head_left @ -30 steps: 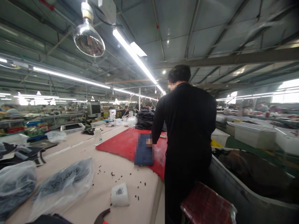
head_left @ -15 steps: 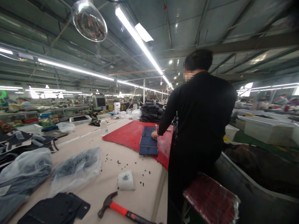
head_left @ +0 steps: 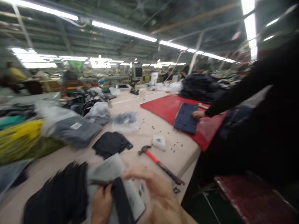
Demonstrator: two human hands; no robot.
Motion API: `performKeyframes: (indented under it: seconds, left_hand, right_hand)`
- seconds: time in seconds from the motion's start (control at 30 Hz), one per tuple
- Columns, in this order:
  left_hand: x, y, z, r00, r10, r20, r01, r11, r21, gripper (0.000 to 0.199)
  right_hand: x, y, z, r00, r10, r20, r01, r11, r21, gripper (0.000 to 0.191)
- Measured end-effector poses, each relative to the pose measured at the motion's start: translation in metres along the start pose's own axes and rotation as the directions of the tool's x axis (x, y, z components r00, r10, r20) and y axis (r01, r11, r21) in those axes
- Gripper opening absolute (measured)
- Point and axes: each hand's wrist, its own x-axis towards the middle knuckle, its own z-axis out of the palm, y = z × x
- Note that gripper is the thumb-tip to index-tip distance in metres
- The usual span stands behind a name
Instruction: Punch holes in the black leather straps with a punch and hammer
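At the bottom of the head view, my left hand (head_left: 102, 202) has its fingers closed on a black strip (head_left: 122, 200), which lies over a grey-white piece (head_left: 109, 168). My right hand (head_left: 155, 189), blurred by motion, reaches in from the right over the same pieces; its fingertips are smeared. A stack of black pieces (head_left: 58, 196) lies left of my left hand. Beyond my right hand a hammer (head_left: 161, 165) with a red and black handle rests on the table (head_left: 130, 141).
A person in black (head_left: 257, 109) at the right touches a navy piece (head_left: 186, 118) on a red sheet (head_left: 163, 107). A white container (head_left: 159, 142), small black bits, plastic bags (head_left: 77, 126) and a black piece (head_left: 112, 144) lie on the table. A red-topped stool (head_left: 252, 196) stands lower right.
The view has turned left and down. Both my hands, the black strip, the grey-white piece and the black stack have come into view. The person's hand remains at the navy piece.
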Motion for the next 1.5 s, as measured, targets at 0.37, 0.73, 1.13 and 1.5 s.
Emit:
performKeyframes:
  seconds: [0.37, 0.73, 1.13, 1.5]
  left_hand:
    - [-0.003, -0.087, 0.017, 1.000, -0.005, -0.026, 0.003, 0.998, -0.068, 0.021]
    - [0.002, -0.076, 0.014, 0.999, -0.006, -0.046, -0.002, 0.987, -0.163, 0.019]
    - [0.002, -0.080, 0.019, 0.993, 0.112, 0.036, -0.104, 0.979, -0.175, 0.015]
    - [0.003, -0.077, 0.021, 0.987, 0.150, 0.061, -0.147, 0.988, -0.038, 0.018]
  right_hand:
    - [-0.047, 0.124, 0.097, 0.922, 0.136, 0.362, 0.087, 0.840, -0.536, 0.054]
    - [-0.055, 0.125, 0.104, 0.911, 0.158, 0.381, 0.111, 0.795, -0.596, 0.062]
    - [-0.055, 0.129, 0.104, 0.908, 0.190, 0.373, 0.056, 0.828, -0.558, 0.061]
    - [-0.053, 0.130, 0.102, 0.902, 0.212, 0.376, 0.023, 0.847, -0.532, 0.062]
